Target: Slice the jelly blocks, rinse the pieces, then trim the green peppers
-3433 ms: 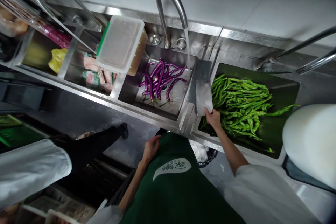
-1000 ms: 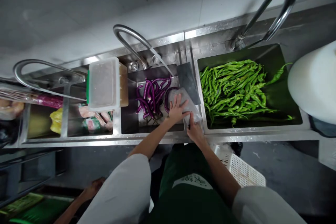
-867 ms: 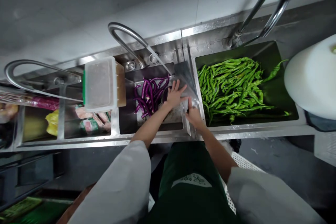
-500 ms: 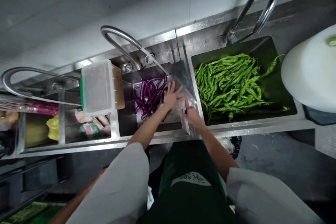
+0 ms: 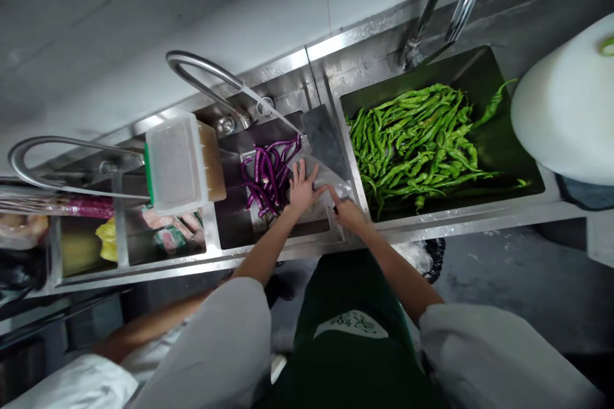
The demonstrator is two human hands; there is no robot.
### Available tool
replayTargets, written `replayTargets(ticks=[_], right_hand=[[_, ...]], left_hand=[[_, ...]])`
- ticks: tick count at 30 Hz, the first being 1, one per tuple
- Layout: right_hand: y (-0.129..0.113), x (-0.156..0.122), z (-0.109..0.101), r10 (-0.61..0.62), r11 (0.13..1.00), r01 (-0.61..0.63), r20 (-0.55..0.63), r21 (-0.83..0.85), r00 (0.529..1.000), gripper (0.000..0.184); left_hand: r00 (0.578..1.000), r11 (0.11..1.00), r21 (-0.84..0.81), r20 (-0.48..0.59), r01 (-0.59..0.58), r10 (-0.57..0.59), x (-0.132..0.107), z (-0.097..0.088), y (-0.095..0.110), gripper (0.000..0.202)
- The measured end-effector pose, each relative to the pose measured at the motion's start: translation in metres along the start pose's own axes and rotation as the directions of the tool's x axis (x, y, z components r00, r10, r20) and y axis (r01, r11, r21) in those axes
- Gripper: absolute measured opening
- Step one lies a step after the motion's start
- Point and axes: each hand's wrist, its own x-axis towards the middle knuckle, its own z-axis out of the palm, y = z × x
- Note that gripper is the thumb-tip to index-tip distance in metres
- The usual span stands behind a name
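Note:
My left hand [image 5: 302,192] lies palm down with its fingers spread, at the right side of a sink basin. Beneath its fingers is a pale, shiny flat surface [image 5: 330,176] that I cannot identify. Beside it, my right hand [image 5: 349,212] has its index finger stretched out towards my left thumb and its other fingers curled in. A small dark bit shows at those curled fingers; the rest of what they hold is hidden. Long purple eggplants [image 5: 268,172] are heaped to the left of my hands. A dark grey flat panel [image 5: 326,139] slants behind them.
Green chili peppers [image 5: 417,147] fill the right basin. A lidded plastic box [image 5: 175,163] straddles the basins at left, near packaged food [image 5: 173,236]. Curved faucets [image 5: 206,61] arch overhead. A large white rounded object [image 5: 566,108] stands at right. Another person's sleeve [image 5: 71,383] shows lower left.
The view has shifted slightly. My hands stay close together over the same basin, with the left fingers drawn a little nearer each other. Another person's arm and sleeve have come further into view.

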Motion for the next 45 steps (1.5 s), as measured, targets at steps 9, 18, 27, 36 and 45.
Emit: replayTargets(ticks=[9, 18, 27, 36, 45], right_hand=[[0.002, 0.019, -0.020, -0.051, 0.999, 0.051, -0.009, -0.005, 0.999, 0.098], [-0.002, 0.002, -0.010, -0.027, 0.998, 0.029, -0.044, 0.050, 0.999, 0.094], [0.013, -0.002, -0.002, 0.062, 0.991, -0.049, -0.100, 0.124, 0.993, 0.093], [0.024, -0.013, -0.009, 0.086, 0.984, -0.071, -0.089, 0.166, 0.992, 0.092], [0.064, -0.049, -0.095, 0.173, 0.636, 0.115, -0.287, 0.763, 0.942, 0.055]], left_hand=[[0.999, 0.998, 0.018, -0.011, 0.053, -0.053, 0.012, -0.005, -0.010, 0.080], [1.000, 0.998, 0.063, 0.020, 0.008, -0.009, 0.003, -0.006, -0.004, 0.081], [0.994, 0.994, 0.018, 0.021, -0.109, 0.108, 0.018, -0.010, 0.014, 0.080], [0.993, 0.996, -0.016, 0.078, -0.090, 0.091, 0.018, -0.028, 0.036, 0.074], [0.708, 0.671, -0.361, -0.610, -0.648, 0.355, -0.089, -0.097, 0.106, 0.043]])
